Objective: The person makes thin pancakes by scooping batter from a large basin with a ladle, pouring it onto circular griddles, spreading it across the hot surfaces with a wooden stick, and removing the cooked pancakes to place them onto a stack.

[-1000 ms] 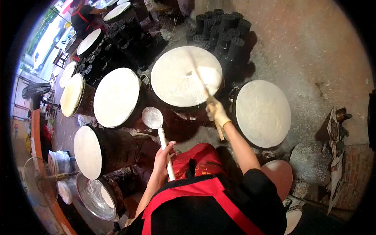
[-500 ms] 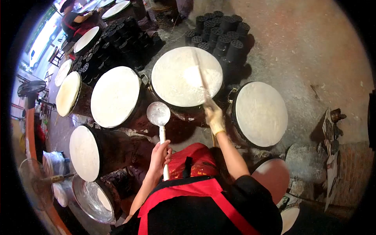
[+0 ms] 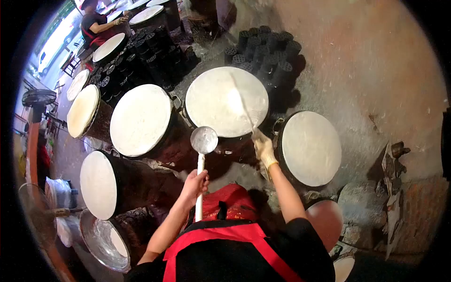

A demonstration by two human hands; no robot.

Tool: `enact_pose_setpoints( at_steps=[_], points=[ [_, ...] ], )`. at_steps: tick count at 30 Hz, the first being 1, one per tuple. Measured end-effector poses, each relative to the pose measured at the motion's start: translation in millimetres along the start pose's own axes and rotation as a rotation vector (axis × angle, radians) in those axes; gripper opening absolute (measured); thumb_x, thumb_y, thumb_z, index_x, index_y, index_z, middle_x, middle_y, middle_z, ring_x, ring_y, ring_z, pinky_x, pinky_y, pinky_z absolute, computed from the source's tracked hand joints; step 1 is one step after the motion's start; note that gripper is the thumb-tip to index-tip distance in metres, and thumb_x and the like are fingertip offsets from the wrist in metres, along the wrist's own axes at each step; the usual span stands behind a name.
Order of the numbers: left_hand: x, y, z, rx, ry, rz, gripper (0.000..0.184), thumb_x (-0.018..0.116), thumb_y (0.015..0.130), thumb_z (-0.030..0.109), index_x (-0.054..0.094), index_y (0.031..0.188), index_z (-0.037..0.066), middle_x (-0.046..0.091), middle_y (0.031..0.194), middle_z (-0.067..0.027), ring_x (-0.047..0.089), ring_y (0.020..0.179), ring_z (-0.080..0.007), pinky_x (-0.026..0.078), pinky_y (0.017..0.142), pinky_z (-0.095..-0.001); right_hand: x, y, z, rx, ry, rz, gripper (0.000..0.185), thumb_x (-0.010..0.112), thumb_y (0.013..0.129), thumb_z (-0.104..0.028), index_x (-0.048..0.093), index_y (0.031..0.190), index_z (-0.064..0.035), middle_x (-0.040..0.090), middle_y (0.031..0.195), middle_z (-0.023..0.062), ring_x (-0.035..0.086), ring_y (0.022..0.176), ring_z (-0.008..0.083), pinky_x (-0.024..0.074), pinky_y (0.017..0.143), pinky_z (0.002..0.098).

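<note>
Bare fingers of my left hand (image 3: 192, 186) are wrapped round the pale handle of a ladle (image 3: 204, 140). Its round metal bowl looks wet inside and appears in front of the near rim of the middle griddle. That griddle (image 3: 206, 94) carries a thin white layer across its round top. In a pale work glove, my right hand (image 3: 264, 149) grips one end of a long thin scraper (image 3: 247, 113). The scraper's blade reaches across the white layer, slightly blurred; whether it touches along its whole length I cannot tell.
More white-coated griddles stand around: one at right (image 3: 311, 148), one at left (image 3: 141, 120), one lower left (image 3: 98, 184). Black perforated coal briquettes (image 3: 270, 51) are stacked behind. A metal basin (image 3: 105, 239) sits lower left, a fan (image 3: 38, 97) at far left. Another person (image 3: 96, 26) works upper left.
The ladle has moved a little right, closer to the middle griddle's near rim. My right hand and the scraper's near end have shifted slightly right and toward me. The whole view has tilted slightly.
</note>
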State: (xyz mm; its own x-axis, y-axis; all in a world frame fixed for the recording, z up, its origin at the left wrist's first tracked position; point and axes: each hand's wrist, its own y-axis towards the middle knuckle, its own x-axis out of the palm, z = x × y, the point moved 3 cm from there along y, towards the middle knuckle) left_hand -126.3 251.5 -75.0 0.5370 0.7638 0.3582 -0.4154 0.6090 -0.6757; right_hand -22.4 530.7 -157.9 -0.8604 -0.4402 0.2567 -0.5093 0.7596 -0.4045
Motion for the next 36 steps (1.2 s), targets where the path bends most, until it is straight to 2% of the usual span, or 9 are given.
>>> enact_pose_setpoints(
  at_steps=[15, 18, 21, 22, 24, 29, 32, 33, 36],
  points=[
    [42.7, 225.1, 25.6, -0.081, -0.027, -0.063, 0.023, 0.054, 0.083, 0.007, 0.052, 0.102, -0.005, 0.056, 0.071, -0.0076, 0.05, 0.048, -0.013, 0.046, 0.042, -0.0244, 18.9, -65.1, 73.6, 0.173, 0.039, -0.12, 0.036, 0.063, 0.083, -0.03, 0.056, 0.114, -0.0121, 0.056, 0.069, 0.0014, 0.045, 0.045, 0.0096, 0.0327, 0.035, 0.0245],
    [66.9, 56.3, 107.4, 0.035, 0.035, -0.265, 0.01, 0.044, 0.09, 0.01, 0.048, 0.086, 0.002, 0.042, 0.056, 0.0043, 0.038, 0.04, -0.0049, 0.03, 0.033, -0.018, 21.0, -72.7, -1.8, 0.112, -0.101, -0.046, 0.026, 0.06, 0.084, -0.034, 0.06, 0.106, -0.0202, 0.045, 0.053, -0.0016, 0.036, 0.035, 0.0098, 0.0268, 0.03, 0.0259],
    [37.1, 29.8, 89.0, -0.196, -0.372, -0.335, 0.009, 0.042, 0.092, 0.01, 0.041, 0.092, 0.001, 0.039, 0.061, 0.001, 0.031, 0.041, -0.0036, 0.025, 0.029, -0.0148, -2.4, -50.2, -17.5, 0.039, -0.049, 0.116, 0.026, 0.056, 0.089, -0.023, 0.061, 0.11, -0.0072, 0.056, 0.063, 0.0006, 0.048, 0.048, 0.0089, 0.0384, 0.039, 0.025],
    [28.2, 25.8, 84.4, -0.266, -0.397, -0.304, 0.008, 0.043, 0.092, 0.009, 0.04, 0.091, 0.001, 0.039, 0.062, 0.0001, 0.03, 0.042, -0.0035, 0.025, 0.029, -0.0147, -13.2, -8.1, 34.4, -0.49, -0.219, 0.066, 0.032, 0.055, 0.09, -0.016, 0.056, 0.118, -0.0019, 0.064, 0.087, 0.0036, 0.055, 0.076, 0.0076, 0.0449, 0.064, 0.0196],
    [17.5, 21.3, 81.7, -0.394, -0.45, -0.253, 0.008, 0.043, 0.091, 0.008, 0.039, 0.089, 0.002, 0.039, 0.064, -0.0016, 0.029, 0.042, -0.0033, 0.025, 0.029, -0.0144, 29.9, -92.9, -17.2, -0.189, -0.602, -0.138, 0.042, 0.054, 0.089, -0.017, 0.047, 0.129, -0.0077, 0.059, 0.114, 0.0138, 0.057, 0.097, 0.0192, 0.0444, 0.087, 0.0254],
    [-22.0, 1.5, 52.9, -0.362, -0.494, -0.16, 0.012, 0.046, 0.09, 0.012, 0.038, 0.086, 0.003, 0.041, 0.063, -0.0017, 0.034, 0.042, -0.0048, 0.028, 0.031, -0.0165, -13.7, -62.7, 29.3, -0.42, -0.693, -0.224, 0.039, 0.052, 0.087, -0.009, 0.051, 0.126, -0.0075, 0.058, 0.118, 0.0116, 0.057, 0.101, 0.0207, 0.0424, 0.091, 0.0281],
    [-34.1, -45.1, 35.9, 0.205, 0.46, 0.445, 0.018, 0.048, 0.091, 0.019, 0.036, 0.092, 0.006, 0.046, 0.059, -0.004, 0.045, 0.042, -0.0121, 0.036, 0.035, -0.0267, -33.2, -40.6, 40.0, -0.169, 0.105, -0.02, 0.037, 0.046, 0.092, -0.01, 0.046, 0.128, -0.0026, 0.046, 0.132, 0.0089, 0.049, 0.113, 0.0195, 0.0395, 0.096, 0.0295],
    [-44.0, -57.4, 24.3, 0.387, 0.66, 0.541, 0.019, 0.047, 0.091, 0.02, 0.034, 0.094, 0.007, 0.045, 0.059, -0.0041, 0.044, 0.042, -0.0116, 0.035, 0.035, -0.0264, -29.2, -53.2, 41.3, -0.476, -0.546, -0.062, 0.039, 0.047, 0.093, -0.013, 0.044, 0.131, -0.0053, 0.044, 0.134, 0.0064, 0.05, 0.111, 0.0151, 0.0412, 0.094, 0.0269],
    [-40.9, -83.6, 16.5, 0.199, 0.143, 0.395, 0.018, 0.048, 0.092, 0.018, 0.033, 0.094, 0.01, 0.039, 0.061, 0.0003, 0.037, 0.043, -0.007, 0.029, 0.034, -0.0236, -12.6, -59.4, 71.2, -0.023, -0.072, -0.369, 0.041, 0.047, 0.093, -0.011, 0.041, 0.133, -0.0037, 0.045, 0.133, 0.0065, 0.052, 0.109, 0.0135, 0.0429, 0.092, 0.0254]
  ],
)
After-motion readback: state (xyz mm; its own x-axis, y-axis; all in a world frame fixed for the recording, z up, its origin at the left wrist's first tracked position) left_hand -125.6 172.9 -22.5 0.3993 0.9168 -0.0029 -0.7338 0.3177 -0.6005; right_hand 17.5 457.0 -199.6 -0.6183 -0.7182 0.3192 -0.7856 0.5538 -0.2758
